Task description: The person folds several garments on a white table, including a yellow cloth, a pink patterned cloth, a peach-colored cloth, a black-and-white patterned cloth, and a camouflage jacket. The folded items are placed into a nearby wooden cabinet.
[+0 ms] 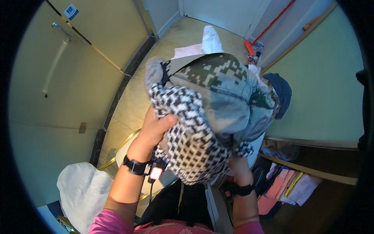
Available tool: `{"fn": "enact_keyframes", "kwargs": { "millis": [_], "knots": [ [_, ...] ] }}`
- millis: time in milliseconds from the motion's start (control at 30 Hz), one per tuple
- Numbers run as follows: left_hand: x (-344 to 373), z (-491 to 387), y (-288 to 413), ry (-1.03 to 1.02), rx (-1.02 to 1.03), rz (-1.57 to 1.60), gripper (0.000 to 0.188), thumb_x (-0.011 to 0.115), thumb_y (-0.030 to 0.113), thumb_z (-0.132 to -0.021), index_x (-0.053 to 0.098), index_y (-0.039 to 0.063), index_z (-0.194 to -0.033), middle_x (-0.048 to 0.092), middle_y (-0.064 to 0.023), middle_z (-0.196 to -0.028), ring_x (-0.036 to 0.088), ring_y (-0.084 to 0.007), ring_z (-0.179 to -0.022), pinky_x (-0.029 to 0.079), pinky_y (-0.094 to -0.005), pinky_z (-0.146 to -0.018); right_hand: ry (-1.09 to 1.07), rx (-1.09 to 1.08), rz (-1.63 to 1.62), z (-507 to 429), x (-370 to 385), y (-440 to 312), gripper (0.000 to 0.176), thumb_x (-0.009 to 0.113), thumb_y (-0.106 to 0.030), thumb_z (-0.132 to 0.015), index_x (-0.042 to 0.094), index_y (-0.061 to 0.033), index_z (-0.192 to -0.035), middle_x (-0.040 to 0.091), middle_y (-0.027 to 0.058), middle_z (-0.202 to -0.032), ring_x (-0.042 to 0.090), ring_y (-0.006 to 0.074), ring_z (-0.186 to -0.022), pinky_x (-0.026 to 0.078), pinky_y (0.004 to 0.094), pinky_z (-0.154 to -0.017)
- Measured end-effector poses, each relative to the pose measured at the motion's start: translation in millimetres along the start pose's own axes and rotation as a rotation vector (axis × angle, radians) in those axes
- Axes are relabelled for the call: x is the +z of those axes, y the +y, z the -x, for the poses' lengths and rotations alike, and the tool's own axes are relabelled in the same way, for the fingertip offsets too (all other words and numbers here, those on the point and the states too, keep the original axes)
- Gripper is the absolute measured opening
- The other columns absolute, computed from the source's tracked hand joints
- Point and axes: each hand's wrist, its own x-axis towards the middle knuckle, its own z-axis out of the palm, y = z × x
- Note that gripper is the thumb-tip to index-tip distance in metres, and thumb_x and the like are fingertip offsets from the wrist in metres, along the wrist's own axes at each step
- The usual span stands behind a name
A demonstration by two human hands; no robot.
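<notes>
A black-and-white woven fabric piece (pixel 198 140), bunched up, is between my two hands. My left hand (pixel 155 128) grips its left side, thumb on top. My right hand (pixel 239 168) is at its lower right, its fingers hidden beneath the fabric. Just beyond it lies a camouflage-patterned fabric item (pixel 228 96), perhaps a cap, touching the woven piece. A dark blue cap-like item (pixel 279 93) sticks out at the right of this pile. White cloth (pixel 211 39) and pale pink cloth (pixel 188 51) show behind it.
Folded clothes (pixel 287 184) stand in a shelf compartment at lower right. A white padded item (pixel 83 193) is at lower left, beside a gold-framed stool or chair (pixel 125 149). A door with a metal handle (pixel 62 32) is on the left. A red-handled broom (pixel 270 25) leans at the back.
</notes>
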Motion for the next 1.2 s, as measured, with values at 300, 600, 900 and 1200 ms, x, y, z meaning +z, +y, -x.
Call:
{"fn": "enact_keyframes", "kwargs": {
  "millis": [300,600,900,1200],
  "knots": [
    [-170,110,-180,0.173,-0.061,-0.970,0.121,0.084,0.050,-0.083,0.009,0.005,-0.166,0.029,-0.0423,-0.154,0.034,-0.0541,-0.144,0.033,-0.0514,-0.120,0.162,0.296,0.100,6,229,119,0.100,0.064,-0.036,-0.098,0.001,0.0096,-0.161,0.009,0.0341,-0.168,0.013,0.0497,-0.156,0.019,0.0537,-0.127],
    [-206,175,-213,0.258,-0.031,-1.037,0.111,0.078,0.054,-0.086,0.015,0.007,-0.165,0.026,-0.0434,-0.155,0.029,-0.0594,-0.145,0.030,-0.0532,-0.121,0.196,0.199,0.249,52,300,153,0.090,0.063,-0.028,-0.095,0.013,0.0086,-0.160,0.022,0.0348,-0.163,0.028,0.0517,-0.148,0.028,0.0559,-0.123],
    [-203,167,-213,0.228,-0.233,-1.143,0.112,0.068,0.064,-0.090,0.009,0.006,-0.165,0.016,-0.0439,-0.160,0.020,-0.0567,-0.151,0.019,-0.0552,-0.124,0.082,0.454,0.280,54,299,131,0.099,0.062,-0.049,-0.099,0.018,0.0190,-0.155,0.018,0.0406,-0.163,0.019,0.0536,-0.152,0.018,0.0588,-0.125],
    [-185,153,-220,0.234,-0.342,-1.217,0.103,0.063,0.065,-0.094,0.018,0.004,-0.163,0.018,-0.0386,-0.162,0.021,-0.0549,-0.150,0.020,-0.0551,-0.125,0.221,0.346,0.422,43,296,165,0.068,0.056,-0.048,-0.099,0.062,0.0185,-0.114,0.054,0.0399,-0.132,0.050,0.0507,-0.127,0.032,0.0584,-0.117]
  ]
}}
